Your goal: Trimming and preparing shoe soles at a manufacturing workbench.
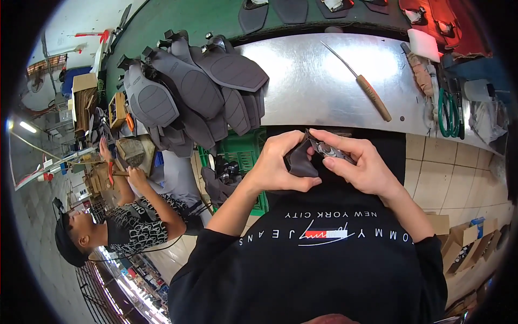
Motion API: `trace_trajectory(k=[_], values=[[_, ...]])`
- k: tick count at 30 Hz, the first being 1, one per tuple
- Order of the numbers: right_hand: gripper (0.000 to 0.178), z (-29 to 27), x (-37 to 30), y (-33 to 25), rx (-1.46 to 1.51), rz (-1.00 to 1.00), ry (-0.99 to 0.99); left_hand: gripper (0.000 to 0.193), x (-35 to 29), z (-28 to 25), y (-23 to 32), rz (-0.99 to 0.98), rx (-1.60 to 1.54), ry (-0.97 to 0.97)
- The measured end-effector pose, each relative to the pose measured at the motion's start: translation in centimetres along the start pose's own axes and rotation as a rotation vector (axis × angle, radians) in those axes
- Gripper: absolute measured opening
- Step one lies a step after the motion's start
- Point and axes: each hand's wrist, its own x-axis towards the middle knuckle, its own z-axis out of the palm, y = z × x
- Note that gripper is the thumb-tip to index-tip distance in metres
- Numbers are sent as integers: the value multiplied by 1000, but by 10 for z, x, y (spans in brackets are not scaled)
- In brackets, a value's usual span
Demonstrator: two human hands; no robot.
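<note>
Just in front of my chest, my left hand (pixel 280 163) is closed around a folded dark grey leather-like piece (pixel 300 160). My right hand (pixel 356 164) pinches a shiny metal fitting (pixel 326 150) at the right side of that piece, thumb below and fingers above. The two hands are close together, and the fingers partly hide the dark piece and the fitting. Beyond them on the metal worktop (pixel 302 70) lies an awl-like tool (pixel 372 96), its wooden handle toward me and its thin shaft pointing away.
Stacked grey panels (pixel 189 89) with metal fittings overhang the worktop's left edge. Below stands a green crate (pixel 259 202) with more dark pieces. Green-handled scissors (pixel 447 116) lie at the right. A co-worker (pixel 129 216) holds tools at the left. Cardboard boxes (pixel 467 245) stand lower right.
</note>
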Motion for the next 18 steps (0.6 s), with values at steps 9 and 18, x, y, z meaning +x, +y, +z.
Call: trace_trajectory(k=[9, 18], values=[[52, 1, -2, -7, 36, 53, -4, 45, -1, -2, 1, -31, -52, -13], [47, 0, -6, 0, -16, 3, -32, 41, -8, -4, -3, -116, -327, -135]])
